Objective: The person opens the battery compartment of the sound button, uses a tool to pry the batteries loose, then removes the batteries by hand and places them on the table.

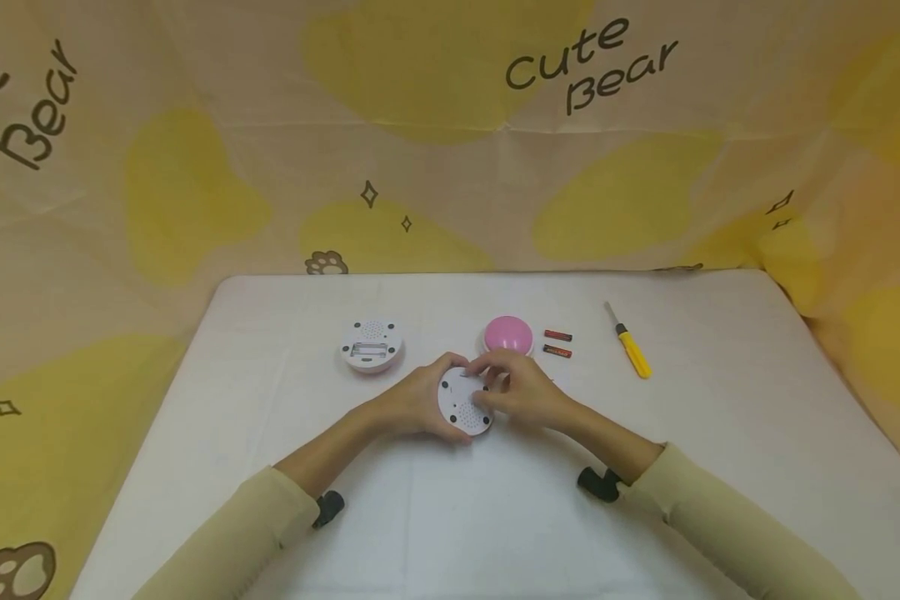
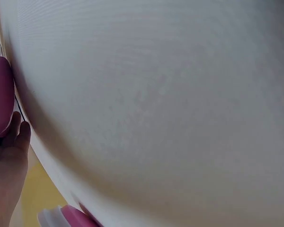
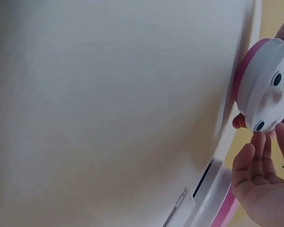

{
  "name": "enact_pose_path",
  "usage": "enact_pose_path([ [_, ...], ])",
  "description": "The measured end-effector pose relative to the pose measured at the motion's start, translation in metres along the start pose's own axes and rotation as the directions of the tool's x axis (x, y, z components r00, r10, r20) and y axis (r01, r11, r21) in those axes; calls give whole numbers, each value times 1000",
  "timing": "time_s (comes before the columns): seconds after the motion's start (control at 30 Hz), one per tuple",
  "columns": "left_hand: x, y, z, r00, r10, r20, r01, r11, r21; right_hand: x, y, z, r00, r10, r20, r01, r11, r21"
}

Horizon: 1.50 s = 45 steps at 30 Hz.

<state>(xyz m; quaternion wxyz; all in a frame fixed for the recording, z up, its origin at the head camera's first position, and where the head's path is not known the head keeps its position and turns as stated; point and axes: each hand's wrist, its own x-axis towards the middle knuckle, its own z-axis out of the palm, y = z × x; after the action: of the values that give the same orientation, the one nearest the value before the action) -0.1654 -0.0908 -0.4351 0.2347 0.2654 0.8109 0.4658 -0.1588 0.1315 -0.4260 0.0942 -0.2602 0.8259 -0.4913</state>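
Note:
Near the middle of the table, my left hand (image 1: 423, 398) grips the rim of a round white push button (image 1: 471, 404), its speckled white underside turned up. Its pink dome (image 2: 0, 97) shows in the left wrist view. My right hand (image 1: 523, 390) reaches across from the other side, thumb and index finger bent against the underside. In the right wrist view, the fingertips (image 3: 258, 138) meet the edge beside a dark foot; whether they pinch anything is hidden. Just behind the hands stands a second button (image 1: 508, 332), pink dome up.
A third button (image 1: 371, 354) lies upside down at the left, its battery compartment uncovered. Two red-and-black batteries (image 1: 558, 343) lie right of the domed button. Farther right is a yellow-handled screwdriver (image 1: 633, 354). A flat white piece (image 3: 181, 210) shows low in the right wrist view.

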Motion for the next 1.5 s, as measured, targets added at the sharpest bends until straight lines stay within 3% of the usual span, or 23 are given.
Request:
enact_pose_path([
  [0.5,-3,-6,-1,998,-48,52,50,998,-41,4,-3,5,994,96,49,-95,995,-35],
  [0.97,-4,-10,-2,998,-42,56,46,997,-65,8,-7,4,983,150,107,-145,988,-54],
  [1.5,-3,-11,-3,997,-6,82,16,993,-118,9,-9,5,983,152,107,-147,988,-53],
])
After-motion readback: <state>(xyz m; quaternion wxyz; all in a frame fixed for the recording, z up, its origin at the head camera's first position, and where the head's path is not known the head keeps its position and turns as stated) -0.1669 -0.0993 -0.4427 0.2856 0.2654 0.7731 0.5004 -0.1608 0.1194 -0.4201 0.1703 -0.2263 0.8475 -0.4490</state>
